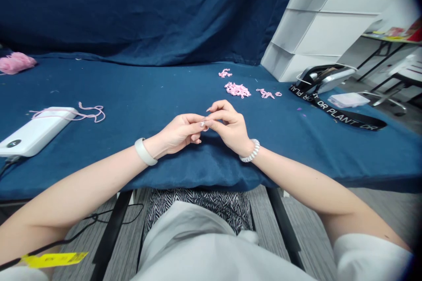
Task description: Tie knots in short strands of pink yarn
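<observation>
Left hand [184, 134] meets right hand [230, 125] above the tabletop [148, 83]
Each grip pinches narrow, anything held too small to tell; pink loops [237, 90] lie beyond, a pink bundle [16, 63] cut off at frame left.

Whatever may lie between the fingertips of the left hand [180, 134] and right hand [230, 124] is hidden or too small to tell. In the far pink pile [237, 90], single pieces are too small to make out. The left edge cuts off the pink bundle [17, 63] and the power bank's cable [9, 163]. Print on the near-left yellow tag [54, 260] is unreadable. The top edge crops the white boxes [332, 30]; the far-right red object [416, 30] is blurred and cropped.
</observation>
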Motion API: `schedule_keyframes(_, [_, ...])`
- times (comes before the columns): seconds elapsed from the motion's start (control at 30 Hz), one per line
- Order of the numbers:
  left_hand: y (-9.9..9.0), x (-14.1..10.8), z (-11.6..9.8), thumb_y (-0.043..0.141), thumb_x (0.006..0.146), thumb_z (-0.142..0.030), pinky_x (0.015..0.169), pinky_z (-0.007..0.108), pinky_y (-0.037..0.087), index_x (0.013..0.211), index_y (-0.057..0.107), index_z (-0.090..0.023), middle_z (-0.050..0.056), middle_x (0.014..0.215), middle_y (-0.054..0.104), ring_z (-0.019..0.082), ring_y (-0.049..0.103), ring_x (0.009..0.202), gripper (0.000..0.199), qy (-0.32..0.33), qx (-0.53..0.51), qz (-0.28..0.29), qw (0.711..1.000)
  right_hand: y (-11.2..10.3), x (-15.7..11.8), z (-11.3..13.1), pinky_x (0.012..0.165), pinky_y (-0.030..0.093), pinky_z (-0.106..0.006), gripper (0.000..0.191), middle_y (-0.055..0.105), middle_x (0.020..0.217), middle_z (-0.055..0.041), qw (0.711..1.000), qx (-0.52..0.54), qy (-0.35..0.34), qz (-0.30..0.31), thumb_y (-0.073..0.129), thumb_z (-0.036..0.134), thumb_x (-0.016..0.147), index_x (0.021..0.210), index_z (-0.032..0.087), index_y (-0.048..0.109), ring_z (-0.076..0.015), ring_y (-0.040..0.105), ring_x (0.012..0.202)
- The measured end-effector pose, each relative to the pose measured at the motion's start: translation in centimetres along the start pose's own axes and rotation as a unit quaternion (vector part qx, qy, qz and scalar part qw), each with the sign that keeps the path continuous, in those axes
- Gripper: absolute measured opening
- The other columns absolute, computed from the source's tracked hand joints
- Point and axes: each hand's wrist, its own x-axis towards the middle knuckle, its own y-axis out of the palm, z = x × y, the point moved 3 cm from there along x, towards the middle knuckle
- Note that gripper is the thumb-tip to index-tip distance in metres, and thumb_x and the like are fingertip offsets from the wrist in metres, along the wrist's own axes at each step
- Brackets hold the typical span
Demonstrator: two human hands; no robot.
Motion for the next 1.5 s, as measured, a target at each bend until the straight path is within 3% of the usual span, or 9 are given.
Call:
schedule_keyframes(0.17, [-0.1, 0.1, 0.4, 0.089, 0.057, -0.028, 0.047, 0.018, 0.053, 0.074, 0.06, -0.012, -0.005, 0.061, 0.061, 0.001, 0.047, 0.04, 0.037, 0.001, 0.007, -0.006, 1.0, 0.1, -0.1, -0.1, 0.084, 0.052, -0.031, 0.016, 0.06, 0.102, -0.006, 0.996, 0.034, 0.052, 0.063, 0.071, 0.035, 0.08, 0.085, 0.02, 0.072, -0.0148, 0.06, 0.096])
schedule_keyframes(0.33, [0.4, -0.1, 0.6, 0.088, 0.059, -0.028, 0.045, 0.017, 0.051, 0.078, 0.055, -0.014, -0.005, 0.059, 0.063, 0.0, 0.043, 0.036, 0.041, 0.012, 0.015, -0.005, 1.0, 0.2, -0.1, -1.2, 0.083, 0.053, -0.032, 0.057, 0.058, 0.119, -0.0085, 0.983, 0.074, 0.139, 0.096, 0.076, 0.047, 0.072, 0.12, 0.022, 0.058, -0.016, 0.06, 0.095])
schedule_keyframes(0.57, [0.4, -0.2, 0.8, 0.089, 0.057, -0.03, 0.044, 0.017, 0.049, 0.09, 0.061, -0.015, -0.005, 0.059, 0.063, 0.001, 0.043, 0.036, 0.046, 0.031, 0.017, -0.02, 0.999, 0.1, -0.1, -1.8, 0.086, 0.052, -0.036, 0.082, 0.055, 0.121, -0.0108, 0.986, 0.046, 0.132, 0.094, 0.076, 0.054, 0.07, 0.136, 0.023, 0.038, -0.018, 0.058, 0.095])
schedule_keyframes(0.8, [0.6, -0.1, 0.6, 0.088, 0.058, -0.032, 0.044, 0.016, 0.049, 0.084, 0.071, -0.012, -0.003, 0.06, 0.063, -0.001, 0.042, 0.037, 0.037, 0.067, 0.03, -0.023, 0.997, 0.1, -0.2, -1.9, 0.086, 0.053, -0.037, 0.081, 0.056, 0.119, -0.0114, 0.993, -0.01, 0.084, 0.082, 0.068, 0.06, 0.076, 0.138, 0.023, 0.034, -0.0183, 0.06, 0.093])
schedule_keyframes(0.97, [0.8, -0.2, 0.3, 0.087, 0.06, -0.031, 0.046, 0.016, 0.049, 0.072, 0.062, -0.012, -0.005, 0.06, 0.061, -0.001, 0.042, 0.037, 0.034, 0.077, 0.019, -0.026, 0.997, 0.1, -0.1, -1.4, 0.087, 0.054, -0.038, 0.063, 0.06, 0.112, -0.0101, 0.995, -0.09, -0.011, 0.041, 0.058, 0.057, 0.086, 0.135, 0.022, 0.041, -0.0201, 0.061, 0.097])
schedule_keyframes(1.17, [1.1, -0.2, 0.0, 0.083, 0.067, -0.032, 0.051, 0.018, 0.051, 0.075, 0.052, -0.014, -0.006, 0.064, 0.06, 0.0, 0.046, 0.042, 0.036, 0.086, 0.017, 0.003, 0.996, 0.0, 0.1, -0.2, 0.09, 0.051, -0.039, 0.046, 0.062, 0.11, -0.0104, 0.981, -0.156, -0.103, 0.059, 0.047, 0.045, 0.096, 0.134, 0.02, 0.045, -0.0203, 0.06, 0.1])
schedule_keyframes(1.33, [1.0, -0.2, -0.2, 0.082, 0.068, -0.033, 0.054, 0.018, 0.052, 0.079, 0.051, -0.015, -0.007, 0.07, 0.059, 0.0, 0.048, 0.044, 0.039, 0.093, 0.009, 0.0, 0.996, -0.5, 0.6, -0.7, 0.088, 0.051, -0.036, 0.047, 0.063, 0.105, -0.0097, 0.996, -0.035, 0.045, 0.071, 0.039, 0.057, 0.095, 0.114, 0.018, 0.057, -0.0178, 0.061, 0.095])
schedule_keyframes(1.43, [0.8, 0.0, 0.0, 0.082, 0.069, -0.033, 0.057, 0.02, 0.054, 0.08, 0.051, -0.015, -0.007, 0.071, 0.06, 0.0, 0.05, 0.045, 0.038, 0.087, 0.011, 0.003, 0.996, -0.3, 0.7, -1.1, 0.077, 0.051, -0.029, 0.049, 0.062, 0.089, -0.0058, 0.98, 0.053, 0.147, 0.124, 0.042, 0.063, 0.092, 0.093, 0.016, 0.058, -0.0137, 0.059, 0.081])
schedule_keyframes(1.5, [0.7, 0.0, 0.1, 0.081, 0.069, -0.033, 0.058, 0.02, 0.055, 0.08, 0.052, -0.014, -0.006, 0.072, 0.061, 0.001, 0.052, 0.046, 0.037, 0.083, 0.011, 0.011, 0.996, -0.1, 0.7, -1.0, 0.072, 0.05, -0.026, 0.046, 0.059, 0.081, -0.0029, 0.969, 0.076, 0.17, 0.162, 0.048, 0.062, 0.089, 0.086, 0.016, 0.054, -0.0115, 0.056, 0.075])
